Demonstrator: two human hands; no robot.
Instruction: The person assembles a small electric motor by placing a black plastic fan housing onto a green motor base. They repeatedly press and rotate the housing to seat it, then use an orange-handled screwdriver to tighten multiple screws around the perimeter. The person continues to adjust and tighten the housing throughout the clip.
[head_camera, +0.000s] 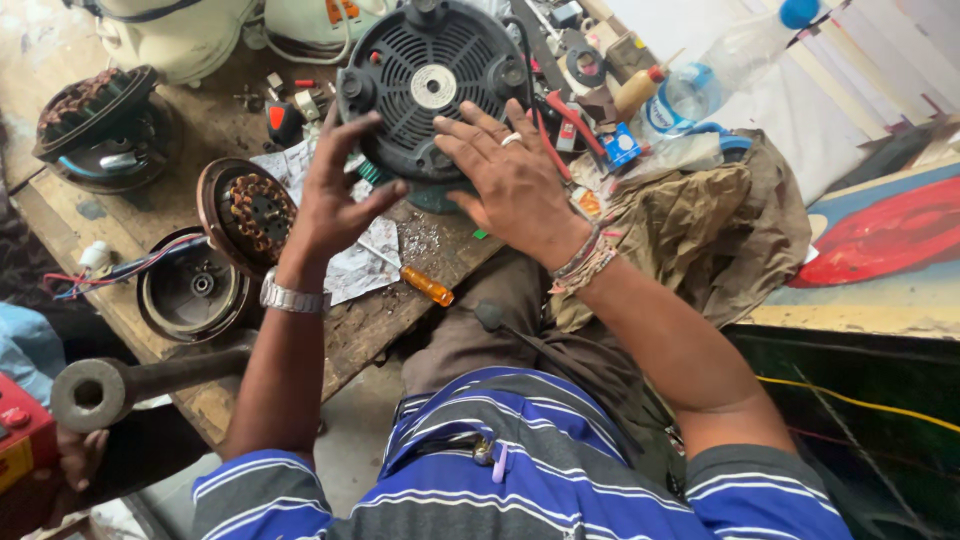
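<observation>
together both hands clasp a round black fan motor housing (430, 90) on the wooden worktop (375, 325). left hand (335, 195) grips its left rim, right hand (510, 175) lies spread on its right side. just beside, an orange screwdriver (428, 286) lies.

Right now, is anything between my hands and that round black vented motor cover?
Nothing visible. The left hand and right hand already rest directly on the black vented cover, one on each side. The orange-handled screwdriver lies apart, nearer you on the bench.
</observation>
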